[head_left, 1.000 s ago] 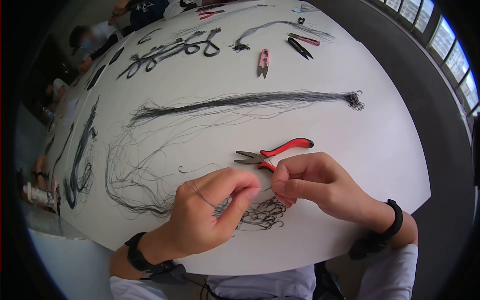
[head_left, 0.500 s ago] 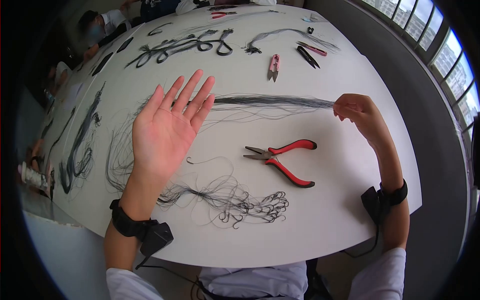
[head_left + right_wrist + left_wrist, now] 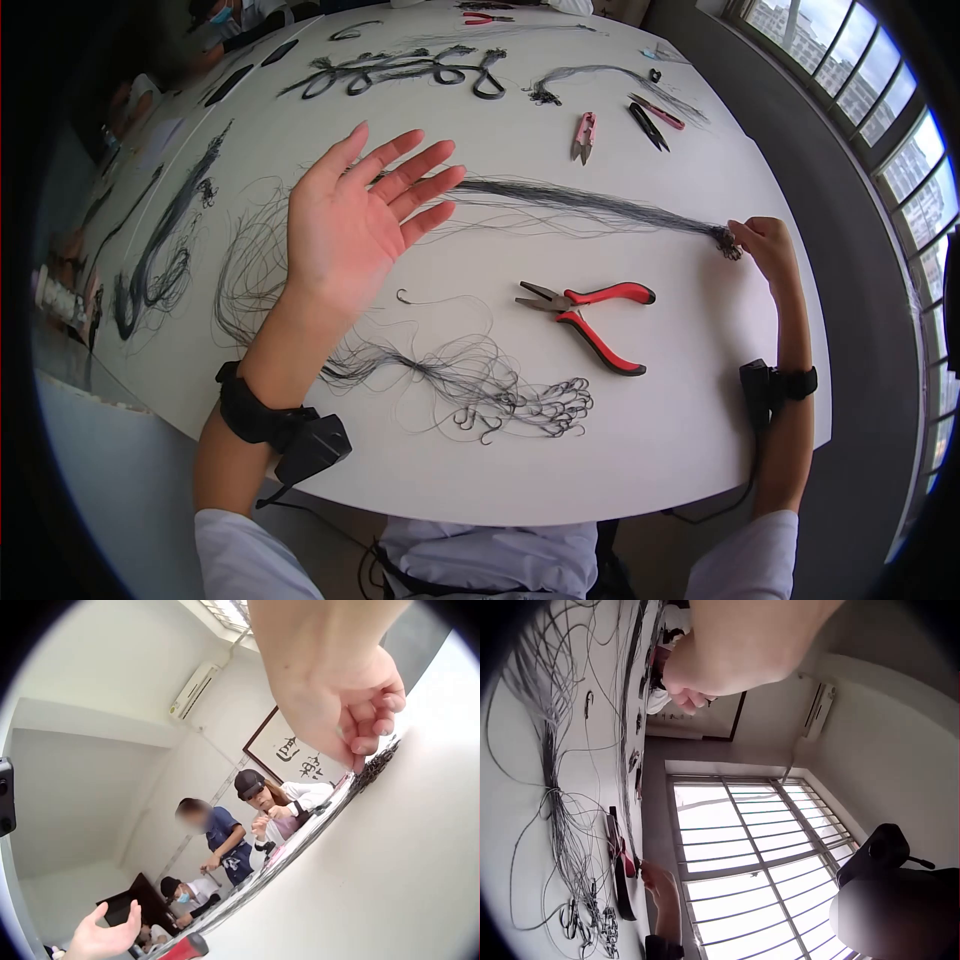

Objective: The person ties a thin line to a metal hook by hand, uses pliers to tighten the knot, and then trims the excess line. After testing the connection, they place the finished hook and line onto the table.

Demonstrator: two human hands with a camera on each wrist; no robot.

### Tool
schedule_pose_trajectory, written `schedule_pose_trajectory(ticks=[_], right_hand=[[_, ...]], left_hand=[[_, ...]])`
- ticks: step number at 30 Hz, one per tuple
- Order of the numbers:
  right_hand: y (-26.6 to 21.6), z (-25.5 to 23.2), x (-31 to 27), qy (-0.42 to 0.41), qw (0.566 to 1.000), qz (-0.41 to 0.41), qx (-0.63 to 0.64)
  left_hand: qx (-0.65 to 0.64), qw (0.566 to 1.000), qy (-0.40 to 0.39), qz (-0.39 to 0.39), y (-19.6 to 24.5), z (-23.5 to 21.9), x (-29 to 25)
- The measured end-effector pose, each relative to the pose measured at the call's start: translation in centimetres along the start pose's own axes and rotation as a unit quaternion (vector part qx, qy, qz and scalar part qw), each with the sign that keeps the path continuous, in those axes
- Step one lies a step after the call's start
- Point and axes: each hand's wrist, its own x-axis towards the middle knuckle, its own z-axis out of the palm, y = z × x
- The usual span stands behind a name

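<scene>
My right hand (image 3: 770, 250) pinches the hook end of a long bundle of dark fishing lines (image 3: 590, 200). Its fingertips are at the cluster of small hooks (image 3: 375, 766), close over the table in the right wrist view. Raised over the bundle's other end, my left hand (image 3: 360, 225) has its palm up and fingers spread, holding nothing; it hides that end. Nearer to me lies a second bundle of lines (image 3: 415, 365), fanned out into several larger hooks (image 3: 560, 405). One single hook (image 3: 402, 297) on a line lies apart from them.
Red-handled pliers (image 3: 605, 345) lie spread between the two bundles. Farther back are pink thread snips (image 3: 584, 138), black snips (image 3: 648, 128) and looped line bundles (image 3: 400, 75). Another dark bundle (image 3: 165, 240) lies at the left. Other people sit or stand around the far side.
My hands have parted from above the near hooks. The left rose with its palm turned up; the right went to the far bundle's hook end, which has shifted slightly towards me.
</scene>
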Motion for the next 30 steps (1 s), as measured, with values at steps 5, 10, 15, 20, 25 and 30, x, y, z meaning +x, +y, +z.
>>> schedule_pose_trajectory(ticks=[5, 10, 15, 20, 25, 30], right_hand=[[-1.9, 0.4, -1.4, 0.058, 0.993, -0.075, -0.072], [-10.6, 2.7, -7.5, -0.107, 0.945, -0.308, 0.008], [-13.6, 4.5, -11.8, -0.282, 0.841, -0.458, 0.051], [-13.6, 4.9, -12.5, -0.273, 0.822, -0.5, 0.022], [-13.3, 5.1, -12.5, -0.261, 0.82, -0.507, 0.051], [-13.5, 5.0, -12.7, -0.236, 0.831, -0.499, 0.068]], left_hand=[[0.185, 0.981, -0.049, -0.025, -1.3, 0.7, -0.6], [0.281, 0.941, -0.151, -0.111, -2.5, 0.8, -0.8], [0.334, 0.901, -0.238, -0.139, -3.0, 1.1, -1.3], [0.337, 0.897, -0.247, -0.141, -3.5, 1.1, -1.4], [0.363, 0.882, -0.266, -0.141, -3.8, 1.4, -1.9], [0.408, 0.861, -0.284, -0.104, -4.6, 1.6, -2.7]])
